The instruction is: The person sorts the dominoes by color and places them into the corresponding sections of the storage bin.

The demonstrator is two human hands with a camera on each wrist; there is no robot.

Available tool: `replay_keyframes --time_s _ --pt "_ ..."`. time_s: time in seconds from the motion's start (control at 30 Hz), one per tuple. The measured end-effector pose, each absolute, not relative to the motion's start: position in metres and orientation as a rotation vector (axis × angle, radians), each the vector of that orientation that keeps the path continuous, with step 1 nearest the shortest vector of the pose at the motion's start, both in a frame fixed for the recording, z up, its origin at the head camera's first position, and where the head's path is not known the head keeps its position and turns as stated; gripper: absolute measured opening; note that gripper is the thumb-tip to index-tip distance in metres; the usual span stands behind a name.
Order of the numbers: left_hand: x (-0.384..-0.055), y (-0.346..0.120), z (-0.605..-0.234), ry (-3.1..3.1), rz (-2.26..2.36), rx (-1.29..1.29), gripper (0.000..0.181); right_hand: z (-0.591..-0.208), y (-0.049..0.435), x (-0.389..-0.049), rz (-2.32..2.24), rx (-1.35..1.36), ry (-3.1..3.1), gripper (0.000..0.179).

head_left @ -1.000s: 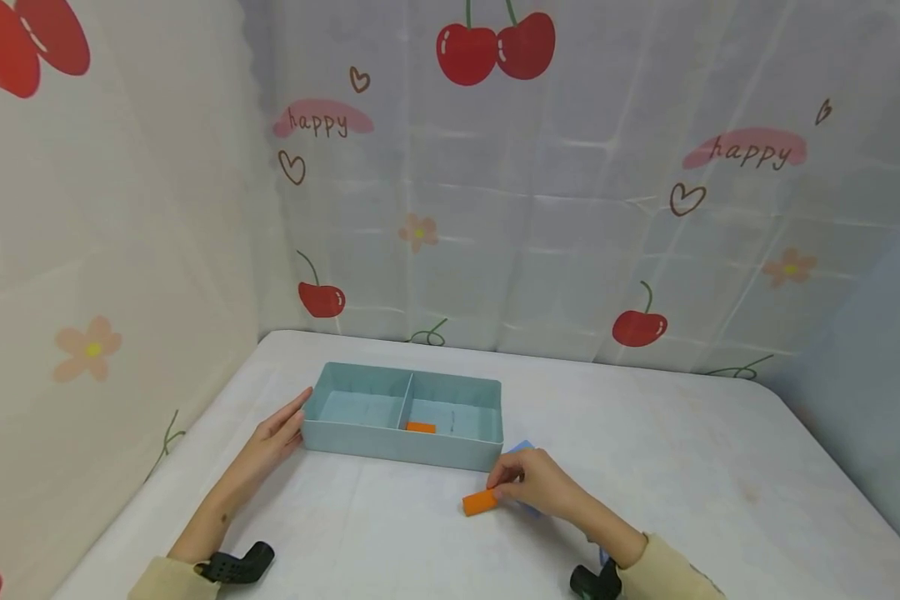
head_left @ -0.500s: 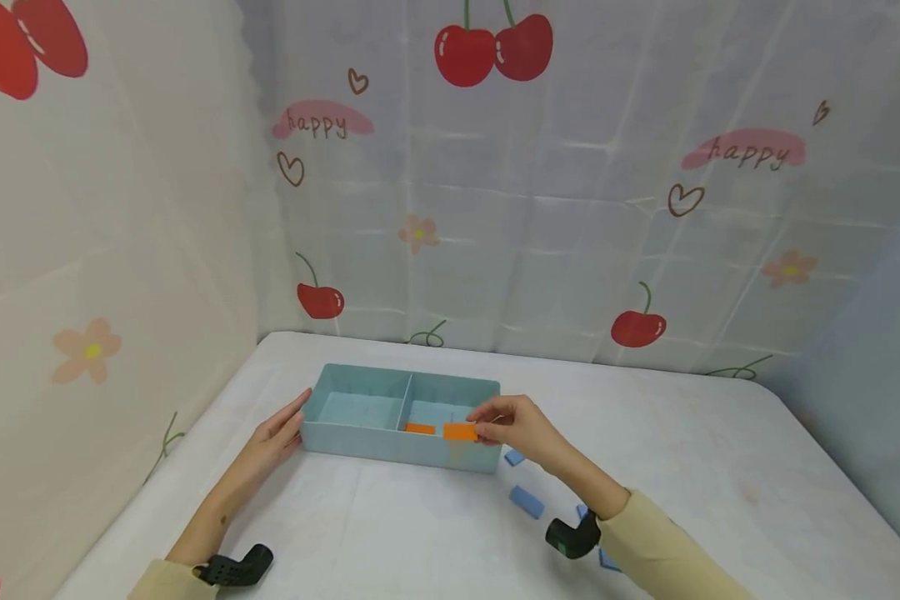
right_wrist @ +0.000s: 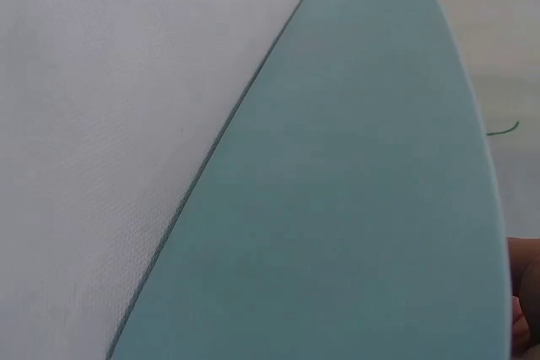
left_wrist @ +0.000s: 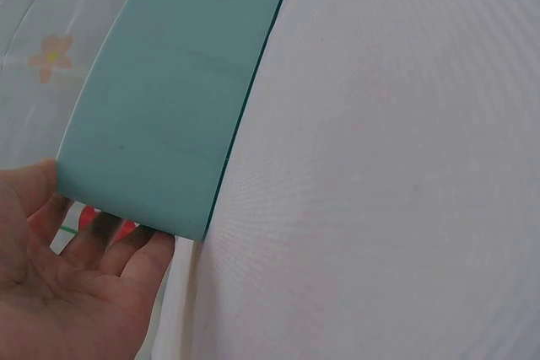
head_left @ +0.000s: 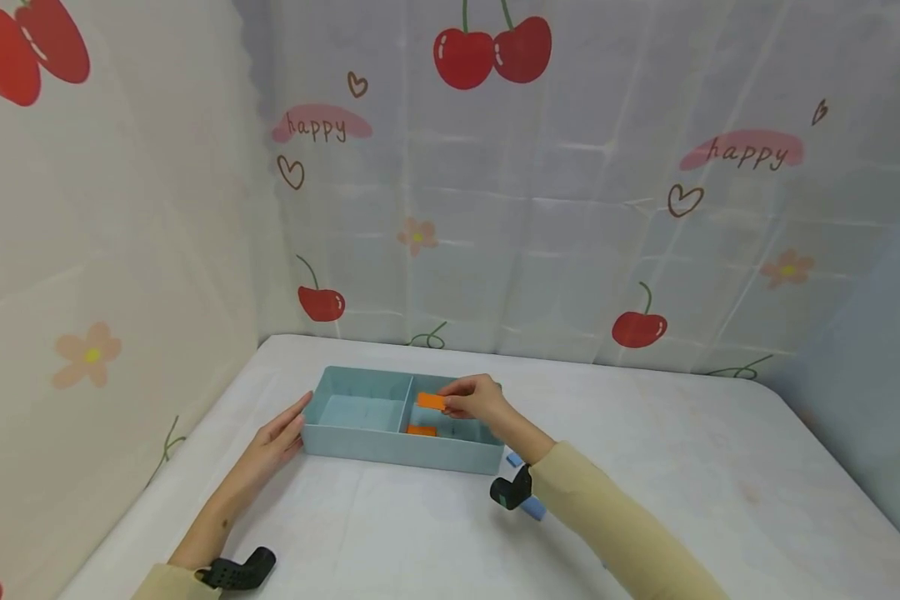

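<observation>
A pale teal two-compartment box (head_left: 397, 448) stands on the table. My left hand (head_left: 273, 437) rests against its left end with fairly straight fingers; in the left wrist view the fingertips touch the end wall (left_wrist: 126, 218). Over the right compartment, my right hand (head_left: 486, 402) pinches a small orange block (head_left: 431, 402) between thumb and fingers. Another orange block (head_left: 422, 431) lies in that compartment, near the divider and front wall. In the right wrist view the box's front wall (right_wrist: 337, 166) hides most of the right hand, and the held block does not show.
Blue blocks lie on the white table (head_left: 390, 525) right of the box: a small one (head_left: 514, 460) by its corner and another (head_left: 533, 508) partly behind the right wrist camera (head_left: 512, 489). The right sleeve (head_left: 607, 517) crosses above that area. A printed curtain (head_left: 540, 250) hangs behind.
My right hand has lifted the orange block from the table and carried it up and left over the front wall, into the space above the right compartment. The left hand has stayed at the box's end.
</observation>
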State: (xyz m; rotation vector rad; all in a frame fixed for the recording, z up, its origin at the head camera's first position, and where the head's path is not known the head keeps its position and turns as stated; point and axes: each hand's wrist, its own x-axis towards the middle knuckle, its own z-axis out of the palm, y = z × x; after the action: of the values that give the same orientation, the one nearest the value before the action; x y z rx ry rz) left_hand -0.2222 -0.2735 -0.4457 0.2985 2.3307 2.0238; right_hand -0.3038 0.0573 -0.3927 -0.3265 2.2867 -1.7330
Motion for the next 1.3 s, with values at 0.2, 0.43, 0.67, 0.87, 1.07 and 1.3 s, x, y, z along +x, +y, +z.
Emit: replay_keyframes --time_s 0.2,0.43,0.67,0.87,1.07,1.3 --pt "-0.223 -0.273 -0.445 2.318 2.037 0.292 0.055 -0.405 0.048 -0.313 -1.662 -0.310 2.358 0.012" --pt "-0.222 -0.272 -0.445 2.315 2.037 0.291 0.054 -0.417 0.042 -0.317 -1.462 -0.283 2.532 0.009" --pt "-0.221 -0.272 -0.444 2.330 2.031 0.272 0.054 -0.416 0.039 -0.315 -1.378 -0.301 2.565 0.008" --pt "-0.222 -0.273 -0.443 2.323 2.031 0.288 0.054 -0.415 0.038 -0.314 -1.335 -0.356 2.572 0.011" --pt "-0.222 -0.274 -0.444 2.322 2.031 0.301 0.053 -0.415 0.037 -0.313 -1.269 -0.464 2.559 0.013" --pt "-0.222 -0.274 -0.444 2.330 2.028 0.295 0.053 -0.414 0.037 -0.313 -1.185 -0.551 2.572 0.015"
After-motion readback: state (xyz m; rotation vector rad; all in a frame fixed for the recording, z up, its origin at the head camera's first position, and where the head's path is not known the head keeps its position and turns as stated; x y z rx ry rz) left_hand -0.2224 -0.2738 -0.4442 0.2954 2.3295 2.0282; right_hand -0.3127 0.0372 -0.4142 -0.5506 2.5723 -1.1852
